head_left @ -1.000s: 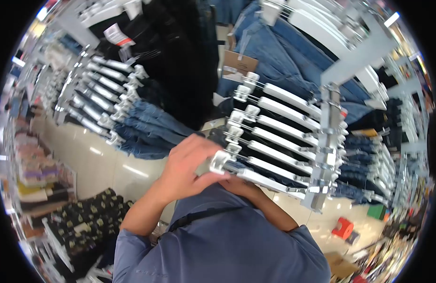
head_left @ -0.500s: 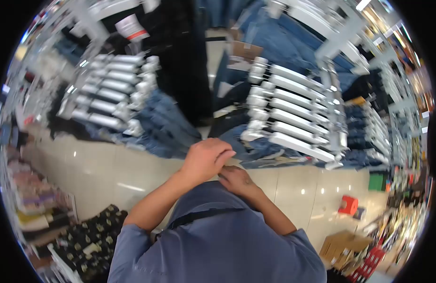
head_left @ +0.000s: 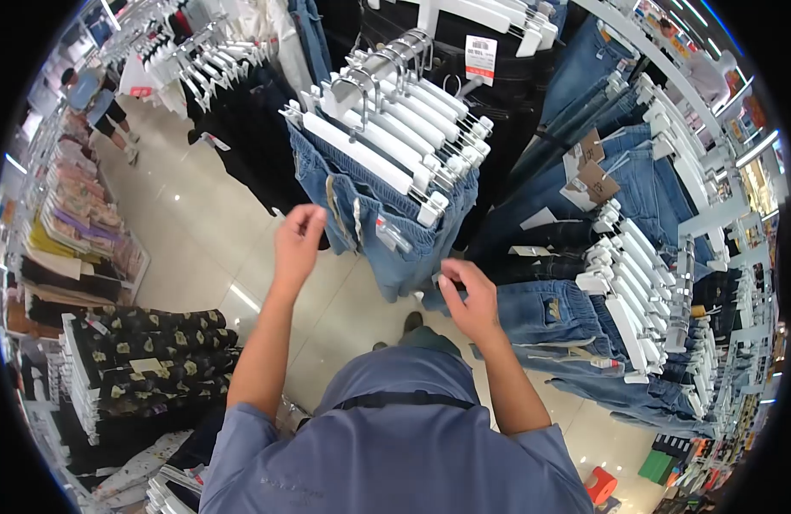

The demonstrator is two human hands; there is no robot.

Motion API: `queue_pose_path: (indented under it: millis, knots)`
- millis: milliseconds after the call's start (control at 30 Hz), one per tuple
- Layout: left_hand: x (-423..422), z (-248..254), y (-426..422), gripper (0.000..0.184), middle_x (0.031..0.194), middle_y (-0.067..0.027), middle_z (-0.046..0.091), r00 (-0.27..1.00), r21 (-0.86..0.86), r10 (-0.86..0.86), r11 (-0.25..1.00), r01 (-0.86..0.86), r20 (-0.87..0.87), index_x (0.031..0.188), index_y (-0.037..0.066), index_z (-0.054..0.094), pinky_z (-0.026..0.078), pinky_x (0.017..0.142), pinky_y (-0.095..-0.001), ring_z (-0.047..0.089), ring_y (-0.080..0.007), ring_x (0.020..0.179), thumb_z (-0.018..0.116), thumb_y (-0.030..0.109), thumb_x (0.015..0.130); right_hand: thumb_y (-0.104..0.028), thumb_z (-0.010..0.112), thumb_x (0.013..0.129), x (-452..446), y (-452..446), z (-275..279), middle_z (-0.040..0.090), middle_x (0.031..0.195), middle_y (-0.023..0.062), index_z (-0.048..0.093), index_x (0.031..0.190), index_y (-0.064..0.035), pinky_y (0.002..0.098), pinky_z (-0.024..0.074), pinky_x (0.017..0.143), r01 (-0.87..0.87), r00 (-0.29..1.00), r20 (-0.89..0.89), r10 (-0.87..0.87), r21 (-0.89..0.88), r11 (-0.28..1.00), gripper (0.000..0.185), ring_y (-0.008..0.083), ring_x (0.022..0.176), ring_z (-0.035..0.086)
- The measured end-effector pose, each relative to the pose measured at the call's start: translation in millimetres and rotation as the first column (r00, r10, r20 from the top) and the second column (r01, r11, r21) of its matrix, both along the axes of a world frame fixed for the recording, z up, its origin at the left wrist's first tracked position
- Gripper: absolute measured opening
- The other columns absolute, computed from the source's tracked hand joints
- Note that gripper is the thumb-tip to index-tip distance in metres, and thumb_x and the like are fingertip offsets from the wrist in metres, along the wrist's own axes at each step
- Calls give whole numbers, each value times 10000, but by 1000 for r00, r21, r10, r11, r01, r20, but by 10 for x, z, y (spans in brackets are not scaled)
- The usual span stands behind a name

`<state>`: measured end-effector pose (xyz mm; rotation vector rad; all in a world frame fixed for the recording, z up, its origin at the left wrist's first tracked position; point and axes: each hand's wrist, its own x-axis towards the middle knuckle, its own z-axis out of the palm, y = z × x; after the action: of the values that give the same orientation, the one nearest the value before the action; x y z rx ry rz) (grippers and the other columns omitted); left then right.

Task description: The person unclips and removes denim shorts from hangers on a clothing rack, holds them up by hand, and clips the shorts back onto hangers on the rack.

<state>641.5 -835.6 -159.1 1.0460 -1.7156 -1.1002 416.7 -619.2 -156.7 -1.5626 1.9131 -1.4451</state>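
My left hand [head_left: 298, 246] is raised at the left side of blue denim jeans [head_left: 365, 224], fingers loosely bent and apart, with nothing visible in it. My right hand [head_left: 471, 298] is at the right of the same jeans, thumb apart from the curled fingers, also holding nothing visible. Whether either hand touches the denim I cannot tell. The jeans hang by their waistbands from white clip hangers [head_left: 361, 152], whose metal hooks sit on a rail [head_left: 387, 64]. A small tag [head_left: 391, 233] hangs on the front pair.
More jeans [head_left: 541, 313] hang on white hangers [head_left: 631, 300] to my right. Black trousers with a white price tag [head_left: 481, 58] hang behind. Dark flower-print garments [head_left: 155, 351] are at lower left. A person [head_left: 95, 103] stands in the aisle at upper left. A red object [head_left: 600, 485] lies on the floor.
My hands were together in front of my body; now they are apart, one on each side of the front jeans. The view has turned left, and the racks appear shifted to the right.
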Motion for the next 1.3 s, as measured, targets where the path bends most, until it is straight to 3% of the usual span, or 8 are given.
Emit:
queue_pose_path:
  millis: [233, 333, 533, 733, 767, 800, 933, 1300]
  knots:
    - [-132, -109, -924, 487, 1319, -133, 533, 994, -156, 92, 983, -101, -59, 1389, 12, 449, 464, 957, -327, 509, -222, 1226, 603, 252, 993, -154, 742, 839, 39, -625, 88, 655, 997, 198, 612, 1105, 37, 373, 517, 775, 69, 996, 68, -61, -127, 990, 352, 330, 880, 652]
    - [-253, -155, -1231, 497, 1333, -141, 526, 995, -94, 30, 995, -39, -95, 1400, 14, 439, 433, 1007, -342, 491, -227, 1254, 575, 284, 1007, -153, 754, 829, -48, -711, 16, 648, 935, 205, 620, 1041, 38, 385, 509, 724, 11, 1000, 18, -10, -103, 995, 315, 345, 828, 645]
    - [-121, -345, -1529, 364, 1101, -81, 619, 992, 3, 48, 999, -49, 119, 1248, -8, 540, 438, 882, -288, 545, -143, 1010, 559, 264, 1007, -132, 746, 823, -135, -756, -58, 655, 832, 192, 629, 974, 37, 403, 506, 638, 0, 999, 38, 3, -86, 996, 256, 368, 713, 644]
    - [138, -583, -1764, 429, 1153, -100, 626, 988, 41, 29, 999, -35, 150, 1210, -67, 583, 440, 913, -314, 550, -164, 1044, 546, 317, 1022, -81, 748, 779, -207, -849, -95, 541, 678, 174, 574, 818, 16, 405, 417, 532, 5, 998, 57, 9, -241, 971, 203, 368, 601, 563]
    - [152, -584, -1798, 423, 1163, -104, 623, 984, 55, 25, 998, -35, 178, 1210, -60, 587, 434, 933, -316, 550, -177, 1057, 525, 319, 1031, -129, 743, 805, -220, -796, -99, 657, 807, 202, 622, 900, 31, 424, 502, 629, -27, 997, 68, 35, -109, 994, 221, 384, 722, 645]
    - [-3, -415, -1664, 415, 1101, -78, 628, 998, -2, 30, 1000, -30, 54, 1221, -56, 578, 437, 895, -307, 552, -163, 1007, 517, 309, 1034, -129, 739, 807, -210, -756, -92, 654, 800, 200, 623, 904, 30, 419, 499, 625, -16, 997, 76, 23, -89, 996, 220, 382, 715, 643]
    - [126, -391, -1779, 367, 1047, -22, 620, 977, 128, -95, 989, 71, 192, 1204, 3, 573, 443, 818, -266, 531, -92, 884, 446, 319, 1066, -141, 720, 829, -112, -690, -15, 640, 773, 181, 627, 941, 32, 388, 487, 613, 1, 992, 129, 5, -47, 999, 225, 349, 681, 633]
    - [577, -204, -1633, 498, 1187, -110, 642, 798, 274, -280, 835, 477, -534, 1290, -21, 507, 524, 929, -346, 659, -204, 1032, 474, 405, 1035, -230, 559, 998, 511, -731, 70, 635, 788, 57, 601, 1116, 16, 271, 455, 659, 426, 868, 301, -396, -41, 904, 276, 91, 714, 543]
